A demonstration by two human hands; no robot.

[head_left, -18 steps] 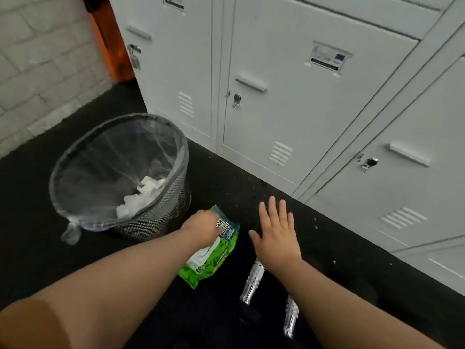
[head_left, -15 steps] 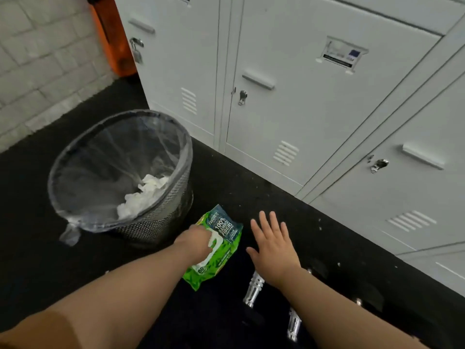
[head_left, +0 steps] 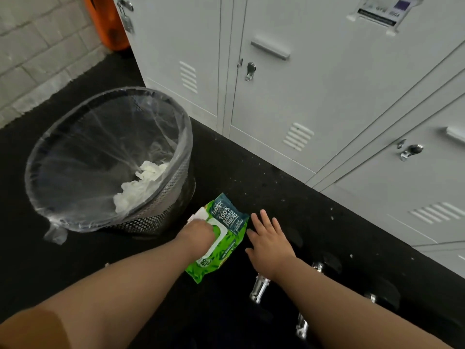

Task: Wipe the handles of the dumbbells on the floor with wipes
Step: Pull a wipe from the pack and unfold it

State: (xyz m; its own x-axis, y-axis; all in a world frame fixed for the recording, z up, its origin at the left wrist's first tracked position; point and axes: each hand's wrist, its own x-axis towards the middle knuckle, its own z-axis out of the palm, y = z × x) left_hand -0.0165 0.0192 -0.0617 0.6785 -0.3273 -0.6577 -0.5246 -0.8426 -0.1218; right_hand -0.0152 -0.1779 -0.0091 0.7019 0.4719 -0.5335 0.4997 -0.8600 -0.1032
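Note:
A green pack of wipes (head_left: 227,231) lies on the black floor beside the bin. My left hand (head_left: 198,235) is closed over the pack's white lid, and a bit of white wipe (head_left: 196,215) sticks out past its knuckles. My right hand (head_left: 268,241) hovers just right of the pack, fingers spread and holding nothing. Chrome dumbbell handles (head_left: 259,288) (head_left: 302,328) show under my right forearm. Their black heads barely stand out from the floor, and my arm hides part of them.
A wire-mesh bin (head_left: 161,212) with a clear liner stands at the left, with crumpled white wipes (head_left: 141,187) inside. Grey lockers (head_left: 289,96) run along the back and right. An orange object (head_left: 108,23) stands by the brick wall (head_left: 37,51).
My left hand has slid back along the pack onto its lid, and a white wipe now shows beside it. My right hand has dropped closer to the pack's right edge.

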